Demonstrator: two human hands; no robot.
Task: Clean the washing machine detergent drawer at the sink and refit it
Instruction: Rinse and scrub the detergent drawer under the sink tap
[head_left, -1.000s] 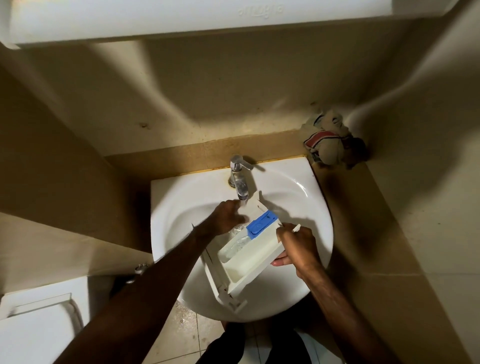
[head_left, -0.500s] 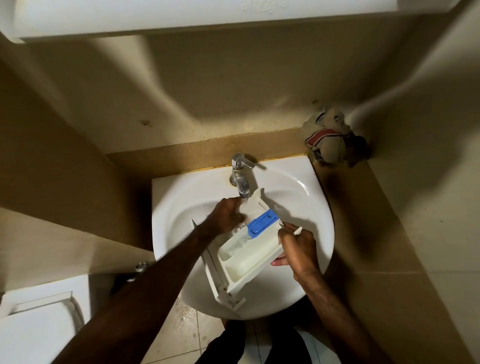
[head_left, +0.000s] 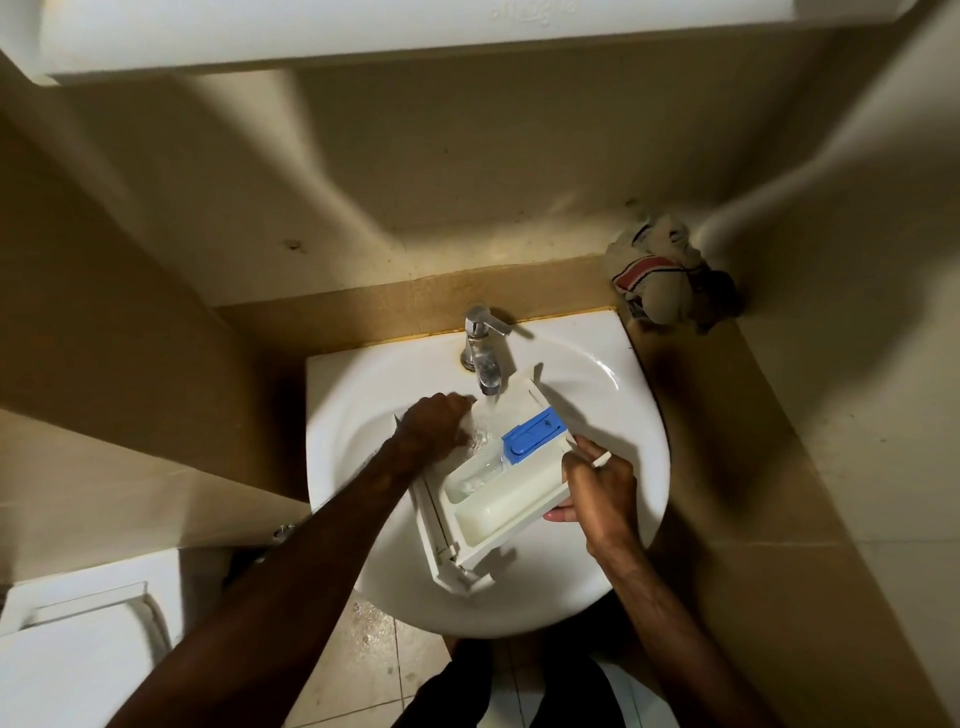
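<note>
Rinsing is under way, judged from how things lie. At far left a white toilet (head_left: 78, 639) is cut off by the frame. Next, the left hand (head_left: 434, 426) is seen curled at the drawer's far-left corner; whether it grips the wall or rubs it cannot be told, since spray blurs the fingers. Water is run from the tap (head_left: 483, 353) into the drawer (head_left: 498, 499), which is held tilted over the sink (head_left: 613, 384). A blue insert (head_left: 535, 434) is fitted near its far end. The right hand (head_left: 597, 488) is clamped on the drawer's right wall, with 1 thin white item, unidentifiable, between the fingers. A crumpled cloth (head_left: 665, 280) is left on the ledge. Refitting remains; the washing machine is not in view.
</note>
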